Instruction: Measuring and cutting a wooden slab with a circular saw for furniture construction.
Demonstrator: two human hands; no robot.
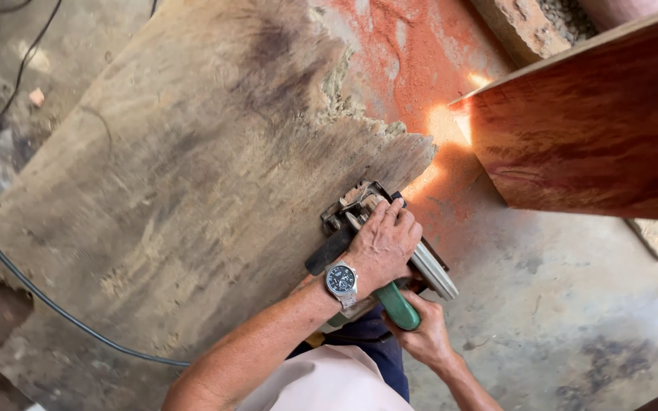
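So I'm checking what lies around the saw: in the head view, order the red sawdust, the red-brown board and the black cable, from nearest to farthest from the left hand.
From the left hand, on top of the saw:
1. Red sawdust, just ahead to the right.
2. Red-brown board, upper right.
3. Black cable, far left on the floor.

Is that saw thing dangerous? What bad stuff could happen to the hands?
A few things could go wrong. The left hand presses right on top of the power saw, so a slip might bring fingers near the cutting part. The wooden slab has a ragged, crumbly edge where the saw sits, so it may jerk or kick. The black cable trails along the slab's edge and could snag. No gloves show on either hand; the right hand grips the green handle.
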